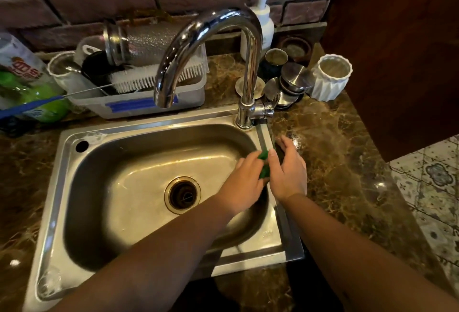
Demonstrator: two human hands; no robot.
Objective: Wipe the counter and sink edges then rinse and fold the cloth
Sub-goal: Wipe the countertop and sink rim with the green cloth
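A small green cloth (263,162) shows between my two hands at the right rim of the steel sink (74,162). My left hand (244,180) reaches across the basin, slightly blurred, and its fingers curl onto the cloth. My right hand (288,172) lies over the sink's right rim and the brown marble counter (347,152), fingers fairly straight, thumb against the cloth. Most of the cloth is hidden under the hands. The chrome tap (208,46) arches over the basin and no water runs from it.
Behind the sink stand a plastic drying rack (149,103) with a brush and a jar, a soap pump bottle (260,18), metal lids (293,80) and a white ribbed cup (330,76). A green bottle (37,98) stands at the left. A wooden cabinet (397,51) rises on the right.
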